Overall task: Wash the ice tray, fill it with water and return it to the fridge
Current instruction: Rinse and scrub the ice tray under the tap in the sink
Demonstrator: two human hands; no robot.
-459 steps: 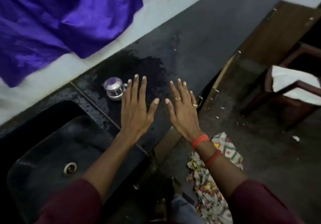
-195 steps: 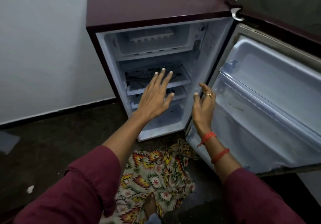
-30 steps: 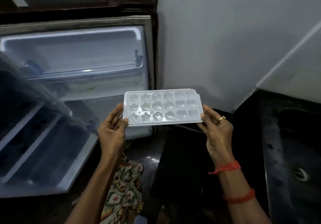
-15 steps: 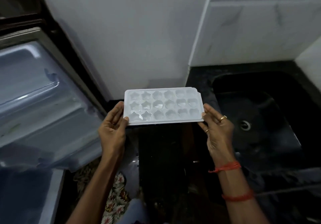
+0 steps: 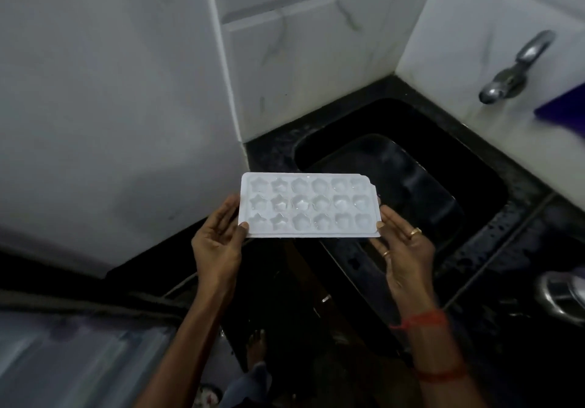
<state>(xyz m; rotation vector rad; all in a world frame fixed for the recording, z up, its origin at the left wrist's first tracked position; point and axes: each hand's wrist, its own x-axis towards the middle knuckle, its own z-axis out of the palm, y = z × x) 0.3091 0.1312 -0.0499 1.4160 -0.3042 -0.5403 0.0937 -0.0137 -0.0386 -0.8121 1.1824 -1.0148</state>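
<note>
Black sink [image 5: 427, 182] corner, ice tray [image 5: 308, 206] in both hands

Left hand [image 5: 218, 243] pinches the tray's left end, thumb on the rim, fingers beneath. Right hand [image 5: 402, 249] pinches the right end the same way. Tray white, cups facing up, its right end over the sink's near edge. Wet counter [image 5: 506, 249] around. Tap [image 5: 512, 71] on the wall, far right.

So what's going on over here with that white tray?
A person holds a white ice tray level by its two short ends, left hand on one, right hand on the other, thumbs on top. It hangs over the near edge of a black sink. The tap on the wall beyond shows no water running, so washing has not begun yet. The moulds look empty.
</note>
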